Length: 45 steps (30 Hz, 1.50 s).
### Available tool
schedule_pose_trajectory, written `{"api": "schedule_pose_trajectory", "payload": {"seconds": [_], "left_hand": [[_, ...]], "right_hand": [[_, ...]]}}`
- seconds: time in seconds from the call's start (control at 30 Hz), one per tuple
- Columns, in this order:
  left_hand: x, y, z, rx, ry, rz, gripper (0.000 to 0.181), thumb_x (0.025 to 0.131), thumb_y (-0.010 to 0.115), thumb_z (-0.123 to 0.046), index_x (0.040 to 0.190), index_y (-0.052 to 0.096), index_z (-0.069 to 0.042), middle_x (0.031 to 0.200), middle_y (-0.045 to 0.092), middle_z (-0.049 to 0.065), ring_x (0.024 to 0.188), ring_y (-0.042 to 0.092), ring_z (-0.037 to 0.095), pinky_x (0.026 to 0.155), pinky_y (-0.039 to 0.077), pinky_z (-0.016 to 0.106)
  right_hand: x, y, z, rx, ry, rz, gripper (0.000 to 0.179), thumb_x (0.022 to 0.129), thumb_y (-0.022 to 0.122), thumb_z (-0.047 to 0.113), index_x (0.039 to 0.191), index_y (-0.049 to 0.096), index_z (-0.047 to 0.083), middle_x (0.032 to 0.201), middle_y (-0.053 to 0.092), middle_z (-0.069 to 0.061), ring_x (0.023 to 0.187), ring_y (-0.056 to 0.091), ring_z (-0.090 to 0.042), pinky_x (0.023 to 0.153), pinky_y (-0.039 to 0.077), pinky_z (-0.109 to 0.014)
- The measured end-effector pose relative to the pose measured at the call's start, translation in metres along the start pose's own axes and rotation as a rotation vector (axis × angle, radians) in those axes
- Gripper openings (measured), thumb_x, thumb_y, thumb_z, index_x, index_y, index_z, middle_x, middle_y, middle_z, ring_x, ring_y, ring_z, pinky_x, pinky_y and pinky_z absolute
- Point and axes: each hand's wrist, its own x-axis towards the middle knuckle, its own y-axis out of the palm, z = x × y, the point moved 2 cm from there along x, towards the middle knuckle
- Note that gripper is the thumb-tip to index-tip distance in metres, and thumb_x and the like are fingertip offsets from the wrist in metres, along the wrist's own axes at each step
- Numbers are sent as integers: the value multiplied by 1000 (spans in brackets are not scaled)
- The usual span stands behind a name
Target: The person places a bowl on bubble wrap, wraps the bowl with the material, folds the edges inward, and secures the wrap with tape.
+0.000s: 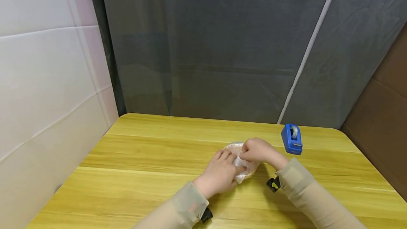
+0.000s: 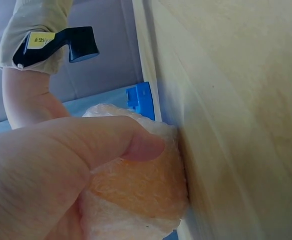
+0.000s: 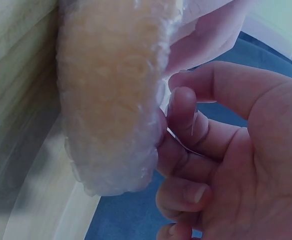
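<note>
A roundish bundle in clear bubble wrap point(image 1: 251, 168) lies on the wooden table, with an orange-tan colour showing through the layers. My left hand point(image 1: 219, 173) holds it from the left, fingers spread over its top and thumb along its near side. In the left wrist view the thumb point(image 2: 120, 137) presses on the wrap. From the right, my right hand point(image 1: 259, 151) has its fingers curled at the top of the bundle. The right wrist view shows the right thumb and forefinger close together, pinching at the wrap's edge; the exact bit between them is hidden.
A blue tape dispenser point(image 1: 292, 139) with a roll of clear tape stands on the table point(image 1: 143, 151), behind and right of the bundle. A dark grey curtain point(image 1: 206, 52) hangs behind the table, a white panel point(image 1: 54, 63) is at left and a brown one point(image 1: 381, 116) at right.
</note>
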Motion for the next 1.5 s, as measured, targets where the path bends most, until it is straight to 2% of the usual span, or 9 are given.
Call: {"api": "schedule_pose_trajectory", "payload": {"seconds": [0.2,0.43,0.6,0.73,0.9,1.07,1.23,1.33,1.5], "left_hand": [[0,0,-1,-2,22,-25,48,84,68,-45,131,60,-40,135,46,1,126,39,24,109,29,43],[0,1,-1,-2,46,-64,48,83,70,-43,130,62,-36,130,47,-3,121,42,24,106,32,46],[1,3,-2,-15,53,-86,48,81,72,-40,128,63,-33,133,50,-10,121,43,23,106,31,47],[2,3,-2,-24,49,-78,49,81,72,-41,129,63,-32,135,53,-16,121,45,20,106,32,46],[4,2,0,-42,24,-34,49,82,71,-42,129,62,-37,132,56,-19,120,45,18,106,31,43],[6,-1,3,-64,-1,10,46,82,71,-43,128,63,-40,132,56,-21,120,44,17,107,29,42],[7,-3,3,-72,-3,19,45,81,72,-43,126,64,-41,121,62,-22,116,44,16,105,29,41],[9,-3,4,-79,-4,13,43,80,73,-43,123,66,-41,109,66,-21,110,44,15,103,31,39],[10,-2,3,-85,-13,14,40,79,74,-45,118,69,-41,100,68,-18,106,45,15,101,32,39]], "right_hand": [[0,-2,0,8,12,-2,33,80,64,13,51,48,16,48,46,7,44,37,-8,45,30,-21],[-1,-1,-4,46,11,14,36,79,64,10,50,43,16,48,45,6,44,36,-7,47,31,-21],[0,-2,-7,65,25,30,30,80,62,9,52,52,12,49,49,5,44,37,-8,45,31,-20],[2,-2,-8,80,27,36,27,81,61,10,55,57,8,50,51,4,44,37,-8,44,30,-20],[3,-5,-7,68,17,45,29,81,61,11,53,53,12,50,49,5,44,36,-8,45,30,-21],[4,-8,-5,11,44,74,35,81,62,14,51,43,17,49,40,7,44,32,-7,44,27,-21],[4,-10,-1,-98,97,91,40,80,69,19,51,42,17,49,35,7,45,30,-8,43,23,-22],[5,-10,1,-156,138,92,37,78,72,21,53,45,15,51,37,5,47,33,-10,44,24,-24],[9,-6,-1,-245,199,77,30,77,76,28,62,54,13,59,48,2,53,43,-14,48,31,-29]]}}
